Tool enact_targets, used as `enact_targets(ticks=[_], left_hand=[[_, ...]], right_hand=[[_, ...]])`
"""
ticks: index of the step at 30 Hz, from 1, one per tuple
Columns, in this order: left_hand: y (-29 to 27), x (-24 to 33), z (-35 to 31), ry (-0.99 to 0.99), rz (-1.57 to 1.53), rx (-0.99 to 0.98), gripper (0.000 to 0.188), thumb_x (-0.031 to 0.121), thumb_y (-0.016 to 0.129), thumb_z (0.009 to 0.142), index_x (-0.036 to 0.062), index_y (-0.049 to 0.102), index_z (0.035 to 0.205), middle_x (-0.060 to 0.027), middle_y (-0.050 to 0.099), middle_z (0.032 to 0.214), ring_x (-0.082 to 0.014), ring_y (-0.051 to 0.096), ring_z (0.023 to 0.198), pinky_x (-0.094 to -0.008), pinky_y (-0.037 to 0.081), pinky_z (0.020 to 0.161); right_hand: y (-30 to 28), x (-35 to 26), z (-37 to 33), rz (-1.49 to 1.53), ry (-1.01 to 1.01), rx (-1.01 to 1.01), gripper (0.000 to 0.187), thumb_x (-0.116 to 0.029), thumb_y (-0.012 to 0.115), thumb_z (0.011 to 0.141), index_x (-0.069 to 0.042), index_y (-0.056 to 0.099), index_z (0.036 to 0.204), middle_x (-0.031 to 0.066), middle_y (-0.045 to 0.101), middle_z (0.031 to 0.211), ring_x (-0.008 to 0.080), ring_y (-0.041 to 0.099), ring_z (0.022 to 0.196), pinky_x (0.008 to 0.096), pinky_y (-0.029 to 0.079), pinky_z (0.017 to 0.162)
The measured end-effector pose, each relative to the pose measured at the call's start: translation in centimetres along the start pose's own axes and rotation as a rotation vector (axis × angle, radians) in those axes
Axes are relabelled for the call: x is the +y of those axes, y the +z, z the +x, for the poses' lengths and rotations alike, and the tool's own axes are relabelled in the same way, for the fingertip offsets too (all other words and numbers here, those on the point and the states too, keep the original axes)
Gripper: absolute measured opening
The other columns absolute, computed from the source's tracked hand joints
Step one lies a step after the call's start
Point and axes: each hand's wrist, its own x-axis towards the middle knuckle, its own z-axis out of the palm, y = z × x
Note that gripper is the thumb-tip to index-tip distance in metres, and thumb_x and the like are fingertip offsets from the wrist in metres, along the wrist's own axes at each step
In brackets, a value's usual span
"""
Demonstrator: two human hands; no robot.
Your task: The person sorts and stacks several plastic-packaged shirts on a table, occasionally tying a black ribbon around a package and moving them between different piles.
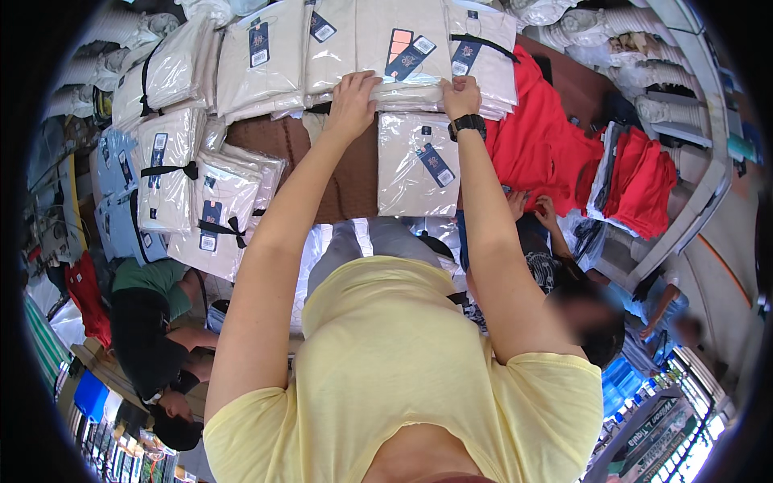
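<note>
My left hand (353,101) and my right hand (461,98) reach to the far side of the table. Between them is a stack of folded beige garments in clear plastic bags (407,71), with a dark hang tag and an orange label on its top. Each hand's fingers are closed on the near edge of this stack, the left at one corner and the right at the other. Nearer to me, a single bagged beige garment (407,165) with a dark tag lies flat beside my right forearm. The undersides of the gripped bags are hidden.
More bagged beige garments (258,68) stand left, some in bundles tied with black strips (167,170). Light blue bagged garments (117,169) are at the far left. Red cloth (539,137) spreads right on the brown table (342,197). A person's hands (531,207) work there; another person (149,330) bends at left.
</note>
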Motion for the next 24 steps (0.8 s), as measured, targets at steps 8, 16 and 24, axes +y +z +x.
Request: enact_targets(ticks=[8, 16, 24], left_hand=[[-0.5, -0.3, 0.7, 0.023, 0.36, -0.059, 0.042, 0.01, 0.066, 0.075, 0.0129, 0.056, 0.116, -0.0019, 0.051, 0.123, -0.025, 0.044, 0.115, -0.0414, 0.036, 0.093], [-0.3, 1.5, 1.9, 0.016, 0.268, -0.062, 0.052, 0.025, 0.069, 0.078, 0.0099, 0.049, 0.123, -0.0107, 0.049, 0.125, -0.0296, 0.043, 0.117, -0.0427, 0.037, 0.095], [2.2, 2.4, 5.5, -0.137, 0.088, -0.017, 0.054, 0.027, 0.059, 0.086, 0.0083, 0.041, 0.134, -0.0182, 0.046, 0.132, -0.0388, 0.048, 0.117, -0.0453, 0.045, 0.092]], right_hand=[[-0.6, -0.7, 0.9, 0.064, 0.113, -0.112, 0.032, -0.025, 0.077, 0.069, -0.001, 0.065, 0.086, 0.0145, 0.063, 0.081, 0.0274, 0.062, 0.077, 0.0375, 0.05, 0.073], [-1.3, -1.2, 1.7, 0.093, 0.076, -0.104, 0.029, -0.023, 0.076, 0.069, 0.0, 0.064, 0.082, 0.0153, 0.065, 0.076, 0.0281, 0.064, 0.072, 0.0374, 0.051, 0.069], [-2.9, -5.8, 1.9, 0.596, 0.036, -0.339, 0.028, -0.024, 0.071, 0.074, 0.002, 0.062, 0.08, 0.0168, 0.066, 0.079, 0.0267, 0.065, 0.073, 0.0366, 0.051, 0.068]])
